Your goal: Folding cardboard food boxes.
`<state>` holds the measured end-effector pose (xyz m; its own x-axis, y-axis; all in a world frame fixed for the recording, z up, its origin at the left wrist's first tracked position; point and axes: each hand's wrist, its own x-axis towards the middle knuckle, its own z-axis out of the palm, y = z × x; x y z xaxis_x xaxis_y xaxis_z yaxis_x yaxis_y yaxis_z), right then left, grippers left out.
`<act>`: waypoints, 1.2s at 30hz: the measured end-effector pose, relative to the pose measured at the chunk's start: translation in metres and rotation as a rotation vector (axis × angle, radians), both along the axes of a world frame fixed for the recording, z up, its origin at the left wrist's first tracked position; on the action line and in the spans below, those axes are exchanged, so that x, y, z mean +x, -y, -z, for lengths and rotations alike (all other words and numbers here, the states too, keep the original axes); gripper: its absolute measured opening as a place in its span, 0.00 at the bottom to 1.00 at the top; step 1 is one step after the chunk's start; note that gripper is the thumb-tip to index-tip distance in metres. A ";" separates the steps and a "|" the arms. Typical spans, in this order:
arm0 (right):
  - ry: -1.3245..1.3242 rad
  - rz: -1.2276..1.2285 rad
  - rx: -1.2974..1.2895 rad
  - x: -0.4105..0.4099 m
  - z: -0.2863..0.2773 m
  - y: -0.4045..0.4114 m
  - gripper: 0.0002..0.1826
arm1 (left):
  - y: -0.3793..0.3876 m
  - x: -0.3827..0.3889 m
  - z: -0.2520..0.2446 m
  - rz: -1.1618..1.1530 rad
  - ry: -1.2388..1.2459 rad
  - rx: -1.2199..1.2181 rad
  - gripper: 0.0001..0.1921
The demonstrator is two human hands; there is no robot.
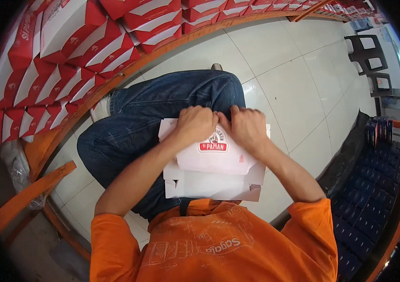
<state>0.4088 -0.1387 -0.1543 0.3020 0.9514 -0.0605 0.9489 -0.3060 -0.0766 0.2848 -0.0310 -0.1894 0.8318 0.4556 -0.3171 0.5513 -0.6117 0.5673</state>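
Observation:
A white cardboard food box (214, 165), partly folded, rests on my lap over the blue jeans (129, 141). Its upper panel carries a printed red logo, and a front panel with slotted corners lies open towards my orange shirt (221, 243). My left hand (198, 124) grips the far edge of the panel, knuckles up. Close beside it, my right hand (248, 127) holds the same edge, the two thumbs nearly touching. The hands hide part of the logo, and the fingertips are curled out of sight beyond the edge.
Stacked red-and-white cartons (80, 49) fill an orange-edged shelf (171, 44) on the left and along the back. An orange wooden bar (34, 197) juts in at lower left. Dark blue boxes (358, 211) stand at right, with brown plastic chairs (367, 54) beyond. Pale tiles (291, 95) cover the floor.

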 end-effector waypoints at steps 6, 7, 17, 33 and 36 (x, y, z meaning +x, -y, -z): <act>-0.109 -0.044 0.182 0.007 0.046 0.022 0.22 | 0.035 -0.014 0.056 -0.059 0.345 0.293 0.22; -0.091 -0.044 0.257 0.007 0.048 0.020 0.22 | 0.034 -0.010 0.057 -0.059 0.319 0.269 0.22; -1.601 0.025 0.140 0.115 -0.037 0.044 0.33 | -0.091 -0.082 -0.003 -0.114 0.536 -1.405 0.31; -0.664 0.268 0.246 0.003 -0.025 0.012 0.36 | -0.017 -0.065 -0.020 -0.792 0.370 -0.451 0.29; -1.342 0.512 0.071 0.052 -0.012 0.025 0.44 | -0.031 -0.116 0.019 -1.037 0.794 -1.250 0.28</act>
<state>0.4608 -0.1640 -0.1426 0.3595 0.7706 -0.5263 -0.0622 -0.5430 -0.8375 0.1684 0.0002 -0.2082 0.5034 0.6627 -0.5545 -0.2119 0.7168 0.6643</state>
